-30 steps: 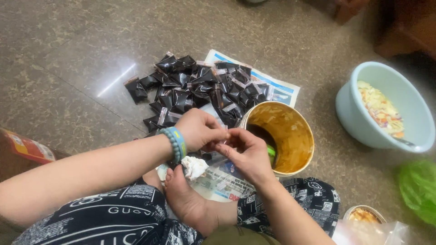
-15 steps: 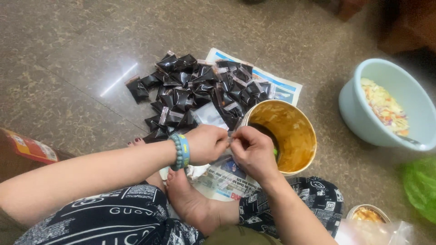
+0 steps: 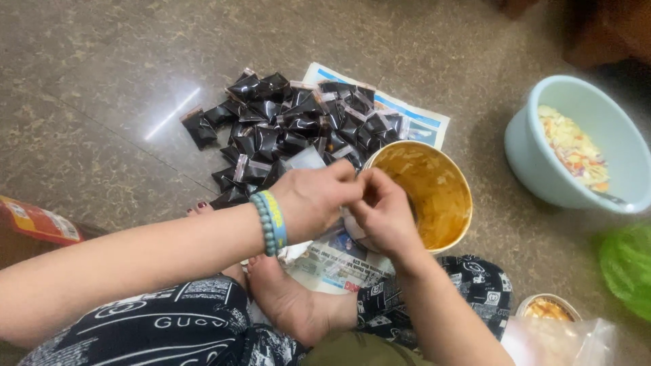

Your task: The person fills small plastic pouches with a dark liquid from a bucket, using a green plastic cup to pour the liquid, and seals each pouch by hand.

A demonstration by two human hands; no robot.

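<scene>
Your left hand (image 3: 315, 200) and right hand (image 3: 383, 213) meet fingertip to fingertip beside the round tub (image 3: 434, 193) of orange sauce, pinching something too small to make out. Beyond them glossy dark sachets (image 3: 291, 125) lie heaped on newspaper (image 3: 413, 122). Since a moment ago both hands have closed tighter together. A pale blue bowl (image 3: 536, 156) stands to your right.

The left hand (image 3: 313, 200) and right hand (image 3: 384, 213) have drawn closer together, fingertips now meeting beside the round yellow-lined tub (image 3: 427, 193). The crumpled white scrap seen below the hands a second ago is now hidden.
</scene>
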